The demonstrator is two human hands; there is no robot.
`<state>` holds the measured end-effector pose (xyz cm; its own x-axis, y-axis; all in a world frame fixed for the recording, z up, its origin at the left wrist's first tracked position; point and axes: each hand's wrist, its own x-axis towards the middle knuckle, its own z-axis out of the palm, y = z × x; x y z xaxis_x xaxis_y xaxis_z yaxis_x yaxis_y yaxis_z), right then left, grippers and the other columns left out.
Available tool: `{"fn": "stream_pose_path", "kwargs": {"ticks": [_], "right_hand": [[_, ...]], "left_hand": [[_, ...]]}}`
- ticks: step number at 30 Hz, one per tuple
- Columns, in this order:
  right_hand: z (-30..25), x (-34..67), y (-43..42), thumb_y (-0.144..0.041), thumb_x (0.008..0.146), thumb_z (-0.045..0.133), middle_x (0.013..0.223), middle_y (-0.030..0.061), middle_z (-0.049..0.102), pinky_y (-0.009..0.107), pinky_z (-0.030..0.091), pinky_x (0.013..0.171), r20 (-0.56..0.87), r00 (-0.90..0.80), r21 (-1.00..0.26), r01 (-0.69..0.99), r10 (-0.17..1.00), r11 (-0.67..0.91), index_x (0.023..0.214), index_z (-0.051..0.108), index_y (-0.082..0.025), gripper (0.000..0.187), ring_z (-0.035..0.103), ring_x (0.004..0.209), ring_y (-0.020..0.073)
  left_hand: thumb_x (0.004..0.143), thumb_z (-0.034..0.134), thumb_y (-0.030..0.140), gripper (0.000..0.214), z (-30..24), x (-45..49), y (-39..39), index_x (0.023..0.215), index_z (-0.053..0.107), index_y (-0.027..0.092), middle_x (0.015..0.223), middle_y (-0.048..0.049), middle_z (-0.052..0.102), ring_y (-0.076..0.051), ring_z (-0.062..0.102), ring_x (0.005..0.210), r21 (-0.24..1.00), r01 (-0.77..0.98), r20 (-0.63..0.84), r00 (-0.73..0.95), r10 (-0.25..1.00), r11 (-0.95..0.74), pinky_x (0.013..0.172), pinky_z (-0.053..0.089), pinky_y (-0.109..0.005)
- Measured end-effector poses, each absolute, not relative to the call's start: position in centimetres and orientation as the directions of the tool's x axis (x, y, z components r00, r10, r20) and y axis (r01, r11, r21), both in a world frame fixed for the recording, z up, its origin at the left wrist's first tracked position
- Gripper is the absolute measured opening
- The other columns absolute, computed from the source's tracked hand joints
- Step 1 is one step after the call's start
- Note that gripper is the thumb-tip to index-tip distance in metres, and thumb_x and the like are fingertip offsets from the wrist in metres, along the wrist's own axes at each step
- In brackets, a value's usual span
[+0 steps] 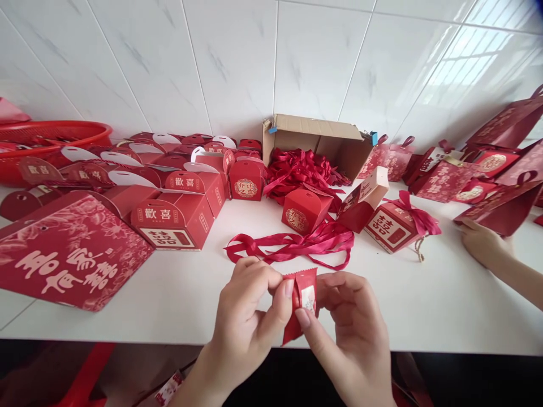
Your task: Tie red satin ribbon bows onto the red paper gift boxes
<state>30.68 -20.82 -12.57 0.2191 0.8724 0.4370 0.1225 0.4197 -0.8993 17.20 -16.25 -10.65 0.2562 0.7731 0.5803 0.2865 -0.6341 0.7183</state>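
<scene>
Both hands hold one small red wrapped candy packet (309, 282) with crimped ends and a white label, near the table's front edge. My left hand (250, 311) pinches its left side between thumb and fingers. From the right, my right hand (350, 333) presses a thumb on the packet's front, with its fingers curled behind. Just beyond my hands lies a loop of dark red ribbon (288, 242). Behind that stand a red gift box (303, 210), a tilted open box (365, 200) and a box tied with a ribbon bow (392, 226).
Rows of red gift boxes (173, 217) and a large house-shaped box (76, 254) fill the left, before a red basket (55, 133). A cardboard carton (318, 127) spills ribbons. At right, another person's hand (486, 246) touches a red bag (500, 209).
</scene>
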Motion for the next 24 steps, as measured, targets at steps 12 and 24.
{"fn": "stream_pose_path", "kwargs": {"ticks": [12,24], "right_hand": [[-13.4,31.1,-20.0,-0.010,0.080,0.062,0.085,0.0020,0.069,0.022,0.056,0.066,0.542,0.090,-0.803,0.351,0.836,0.482,0.099,0.061,-0.018,0.021,0.065,0.072,0.0118],[-12.4,31.1,-19.9,-0.017,0.090,0.052,0.091,0.0047,0.066,0.021,0.051,0.060,0.412,0.096,-0.909,0.116,0.906,0.401,0.083,0.057,-0.017,0.009,0.061,0.067,0.0098]], "left_hand": [[0.095,0.040,0.026,0.026,-11.6,16.6,-16.9,0.071,0.045,0.019,0.065,0.0024,0.050,-0.010,0.047,0.061,0.874,0.218,0.328,0.396,0.858,-0.435,0.060,0.040,-0.022],[0.093,0.041,0.019,0.020,-12.4,16.3,-17.1,0.073,0.043,0.020,0.067,0.0020,0.049,-0.010,0.046,0.060,0.803,0.236,0.462,0.332,0.822,-0.547,0.059,0.040,-0.022]]}}
